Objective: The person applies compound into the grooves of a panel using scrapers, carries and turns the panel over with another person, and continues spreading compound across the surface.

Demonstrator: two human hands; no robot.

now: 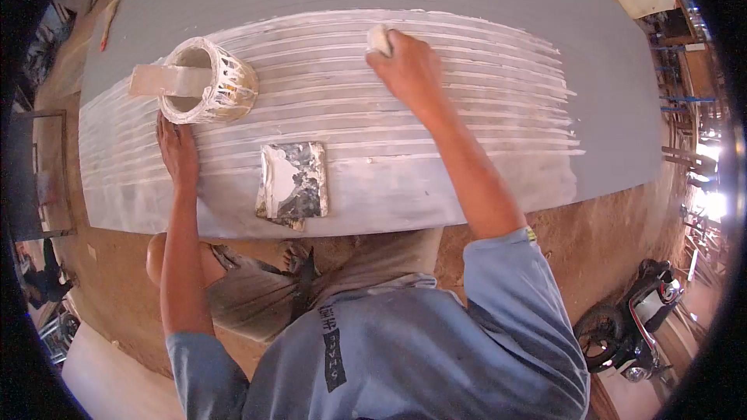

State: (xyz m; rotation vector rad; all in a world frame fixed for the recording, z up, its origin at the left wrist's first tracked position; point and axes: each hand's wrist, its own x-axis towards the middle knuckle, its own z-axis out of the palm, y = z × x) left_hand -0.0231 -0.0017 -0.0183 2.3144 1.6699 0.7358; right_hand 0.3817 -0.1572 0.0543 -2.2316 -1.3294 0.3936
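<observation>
A wide grey panel [615, 109] lies before me, streaked with long rows of white paste [482, 62]. My right hand [408, 70] is closed around a small pale block [379, 39], low over the far rows. What the block is made of I cannot tell. My left hand [179, 152] rests flat on the panel at the left, fingers stretched toward the base of a paste-smeared bucket [237, 92]. Across the bucket's mouth lies a flat pale scraper [171, 81]. Between my arms sits a dark square plate [296, 180] smeared with white paste, near the panel's front edge.
A thin orange-brown stick [109, 25] lies by the panel's far left edge. Brown ground [117, 280] shows below the panel. A parked motorcycle [634, 323] stands at the lower right, and stacked timber lines the right side.
</observation>
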